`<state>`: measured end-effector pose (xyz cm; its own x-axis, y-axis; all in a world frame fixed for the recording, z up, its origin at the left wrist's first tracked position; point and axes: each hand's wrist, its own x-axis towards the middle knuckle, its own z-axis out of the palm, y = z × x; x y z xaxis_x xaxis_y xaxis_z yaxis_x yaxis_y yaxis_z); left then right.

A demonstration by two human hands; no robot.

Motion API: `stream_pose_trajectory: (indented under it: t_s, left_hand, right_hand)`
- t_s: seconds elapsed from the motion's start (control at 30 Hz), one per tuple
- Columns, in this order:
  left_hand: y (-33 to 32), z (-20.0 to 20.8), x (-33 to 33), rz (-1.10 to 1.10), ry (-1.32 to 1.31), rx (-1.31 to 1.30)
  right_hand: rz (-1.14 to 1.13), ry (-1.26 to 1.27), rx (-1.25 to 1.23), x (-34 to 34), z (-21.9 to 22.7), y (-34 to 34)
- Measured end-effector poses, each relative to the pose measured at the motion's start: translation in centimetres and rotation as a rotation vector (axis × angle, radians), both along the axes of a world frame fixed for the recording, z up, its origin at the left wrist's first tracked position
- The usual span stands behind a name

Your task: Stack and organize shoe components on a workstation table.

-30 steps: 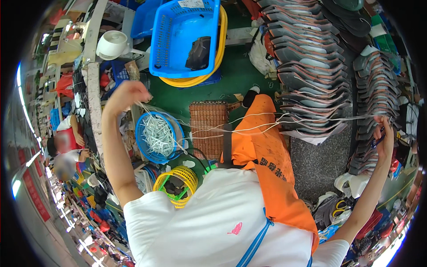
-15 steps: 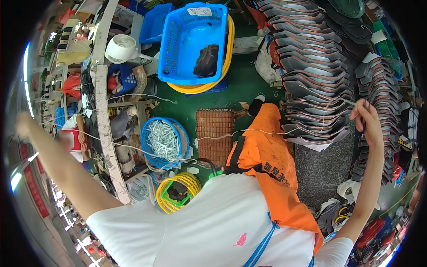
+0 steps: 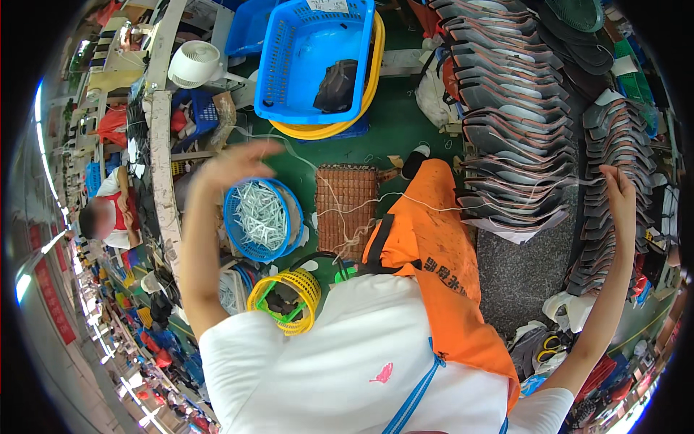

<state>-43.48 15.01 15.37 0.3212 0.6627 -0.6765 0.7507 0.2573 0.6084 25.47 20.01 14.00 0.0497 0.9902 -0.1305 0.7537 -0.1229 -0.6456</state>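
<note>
My right hand (image 3: 620,194) is raised at the right with its fingers pinched on a thin white cord (image 3: 434,210). The cord passes the near end of a long row of curved grey pieces with orange edges (image 3: 517,134), then lies slack across my lap and a brown woven mat (image 3: 340,206). My left hand (image 3: 235,165) is smeared by motion above a blue basket of white strips (image 3: 260,217). Its grip cannot be made out, though a loose stretch of cord hangs close by its fingers.
A blue crate (image 3: 314,61) with a dark piece inside stands in a yellow one ahead. A yellow basket (image 3: 288,300) sits by my left side. A second row of grey pieces (image 3: 622,152) stands at the far right. A person (image 3: 112,210) sits to the left.
My left hand has swung from the far left in toward the blue basket, and the cord has gone slack. My right hand has moved slightly right, still pinching the cord.
</note>
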Motion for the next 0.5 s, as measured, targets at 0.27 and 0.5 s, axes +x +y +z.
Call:
stream_pose_trajectory:
  t_s: [0.27,0.5]
  left_hand:
    - [-12.4,-10.0,9.9,-0.175,-0.410,-0.603]
    - [-6.1,-2.3,7.9,-0.236,-0.335,-0.577]
  right_hand:
    - [-0.060,0.190,-0.213,-2.5,2.0,0.0]
    - [-0.074,0.232,-0.220,-3.0,1.4,-0.1]
